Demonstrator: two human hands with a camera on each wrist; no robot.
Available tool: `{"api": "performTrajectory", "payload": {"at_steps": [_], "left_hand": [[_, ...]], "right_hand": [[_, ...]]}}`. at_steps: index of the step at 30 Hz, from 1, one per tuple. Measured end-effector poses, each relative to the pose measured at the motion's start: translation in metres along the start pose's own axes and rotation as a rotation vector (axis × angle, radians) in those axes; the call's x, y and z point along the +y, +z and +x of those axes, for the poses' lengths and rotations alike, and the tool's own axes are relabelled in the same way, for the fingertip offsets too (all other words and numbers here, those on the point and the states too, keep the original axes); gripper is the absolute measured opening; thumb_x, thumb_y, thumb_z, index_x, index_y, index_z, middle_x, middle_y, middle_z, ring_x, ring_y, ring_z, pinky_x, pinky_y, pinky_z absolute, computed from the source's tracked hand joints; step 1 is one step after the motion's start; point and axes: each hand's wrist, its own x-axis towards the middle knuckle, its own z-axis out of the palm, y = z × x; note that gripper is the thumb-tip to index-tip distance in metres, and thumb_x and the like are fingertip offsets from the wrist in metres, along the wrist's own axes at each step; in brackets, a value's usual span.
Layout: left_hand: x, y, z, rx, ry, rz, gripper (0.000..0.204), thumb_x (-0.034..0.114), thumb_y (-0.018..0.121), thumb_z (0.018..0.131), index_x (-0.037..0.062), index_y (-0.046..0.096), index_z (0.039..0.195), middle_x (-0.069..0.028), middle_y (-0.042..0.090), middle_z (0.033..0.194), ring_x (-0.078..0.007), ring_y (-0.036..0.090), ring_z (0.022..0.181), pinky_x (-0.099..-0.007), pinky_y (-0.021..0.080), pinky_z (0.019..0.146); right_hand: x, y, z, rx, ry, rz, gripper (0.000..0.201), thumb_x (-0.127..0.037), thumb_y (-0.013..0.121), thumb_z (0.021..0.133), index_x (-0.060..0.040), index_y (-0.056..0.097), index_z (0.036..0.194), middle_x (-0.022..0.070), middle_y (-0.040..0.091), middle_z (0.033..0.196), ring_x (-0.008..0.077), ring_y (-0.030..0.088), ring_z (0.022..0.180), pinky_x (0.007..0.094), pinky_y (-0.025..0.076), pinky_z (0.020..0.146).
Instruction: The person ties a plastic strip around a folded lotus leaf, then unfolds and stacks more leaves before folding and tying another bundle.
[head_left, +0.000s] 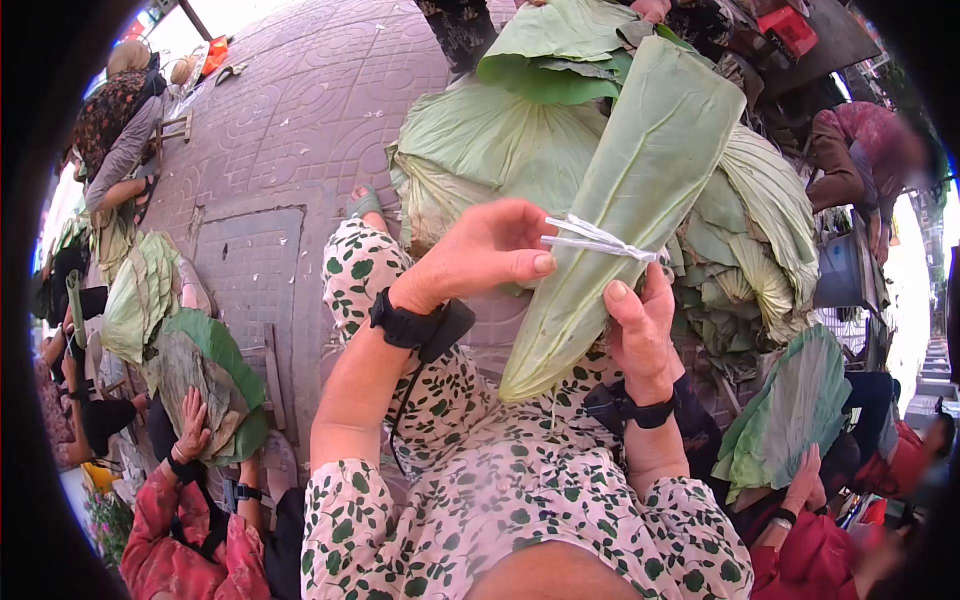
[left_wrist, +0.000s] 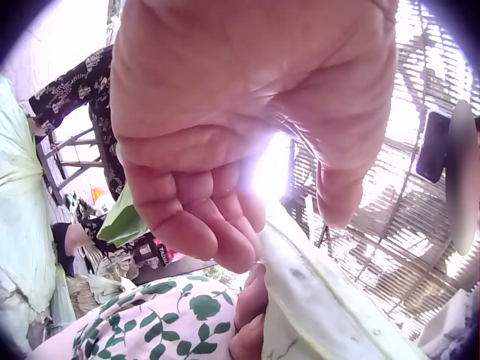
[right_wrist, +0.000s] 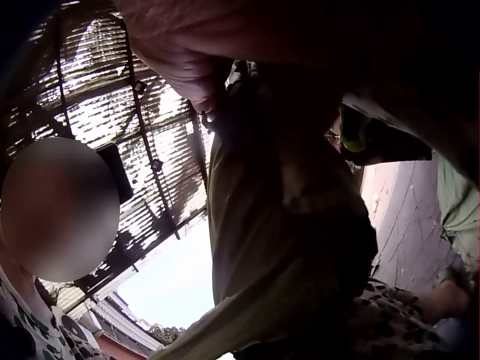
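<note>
A long folded bundle of large pale green leaves (head_left: pixel 640 150) slants across the lap in the head view, narrow end down. White string (head_left: pixel 600 238) crosses its middle and gathers near the right edge. My right hand (head_left: pixel 645 335) grips that edge below the string, thumb on the near face. Beside the opposite edge is my left hand (head_left: pixel 480 250), its thumb and loosely bent fingers apart around the string's left end. In the left wrist view, a gap shows between thumb and fingers, with the bundle (left_wrist: pixel 322 300) beyond them. The bundle (right_wrist: pixel 285 225) looks dark in the right wrist view.
Large stacked leaves (head_left: pixel 500 150) lie ahead on the paving (head_left: pixel 300 110), with another leaf pile (head_left: pixel 750 230) to the right. People sit close on both sides, with leaves (head_left: pixel 205 380) at the left and a leaf stack (head_left: pixel 785 410) at the right.
</note>
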Motion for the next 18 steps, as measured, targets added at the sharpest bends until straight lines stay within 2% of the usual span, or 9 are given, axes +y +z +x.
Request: {"api": "performTrajectory", "payload": {"at_steps": [2, 3, 5, 11, 14, 18], "left_hand": [[0.005, 0.001, -0.002, 0.061, -0.003, -0.013, 0.036, 0.020, 0.073, 0.078, -0.0015, 0.054, 0.100, -0.0032, 0.060, 0.090, -0.0089, 0.054, 0.081, -0.0244, 0.047, 0.069], [0.003, 0.001, -0.002, 0.066, -0.004, -0.012, 0.036, 0.020, 0.073, 0.078, -0.0015, 0.054, 0.100, -0.0032, 0.060, 0.090, -0.0089, 0.054, 0.081, -0.0244, 0.047, 0.069], [-0.002, -0.001, 0.001, 0.171, -0.004, 0.129, 0.030, 0.020, 0.073, 0.078, -0.0017, 0.056, 0.092, -0.0022, 0.061, 0.084, -0.0081, 0.054, 0.076, -0.0243, 0.046, 0.068], [0.001, -0.002, -0.006, 0.210, 0.002, 0.292, 0.027, 0.022, 0.070, 0.080, -0.0012, 0.059, 0.089, -0.0009, 0.060, 0.078, -0.0069, 0.053, 0.074, -0.0242, 0.046, 0.066], [0.003, 0.000, -0.008, 0.209, 0.033, 0.257, 0.020, 0.018, 0.068, 0.083, 0.0016, 0.057, 0.085, 0.0024, 0.058, 0.080, -0.0034, 0.052, 0.072, -0.0194, 0.044, 0.062], [0.019, 0.004, -0.012, 0.224, 0.014, 0.105, 0.017, 0.017, 0.067, 0.083, 0.0018, 0.058, 0.085, 0.0005, 0.059, 0.079, -0.0045, 0.053, 0.071, -0.0202, 0.044, 0.062]], "right_hand": [[0.004, 0.003, -0.001, 0.019, 0.012, -0.031, 0.057, -0.021, 0.067, 0.079, 0.0046, 0.042, 0.123, 0.0106, 0.052, 0.116, 0.0159, 0.051, 0.104, 0.0298, 0.041, 0.091], [0.006, 0.005, -0.001, 0.034, 0.024, -0.061, 0.056, -0.021, 0.067, 0.079, 0.0049, 0.042, 0.123, 0.0104, 0.051, 0.117, 0.0155, 0.051, 0.104, 0.0295, 0.041, 0.090], [0.008, 0.007, 0.002, 0.006, -0.017, -0.073, 0.055, -0.019, 0.067, 0.079, 0.0039, 0.042, 0.123, 0.0096, 0.051, 0.117, 0.0158, 0.050, 0.105, 0.0292, 0.041, 0.090], [0.009, 0.006, 0.005, -0.030, -0.002, -0.114, 0.053, -0.014, 0.066, 0.080, 0.0007, 0.042, 0.125, 0.0083, 0.051, 0.117, 0.0158, 0.050, 0.105, 0.0296, 0.042, 0.090], [0.010, 0.005, 0.008, -0.025, 0.017, -0.109, 0.055, -0.015, 0.067, 0.079, 0.0011, 0.042, 0.125, 0.0087, 0.050, 0.118, 0.0159, 0.050, 0.105, 0.0296, 0.042, 0.090], [0.016, 0.003, 0.014, -0.039, 0.040, -0.074, 0.056, -0.016, 0.068, 0.078, 0.0023, 0.042, 0.124, 0.0092, 0.050, 0.118, 0.0162, 0.051, 0.105, 0.0295, 0.042, 0.090]]}}
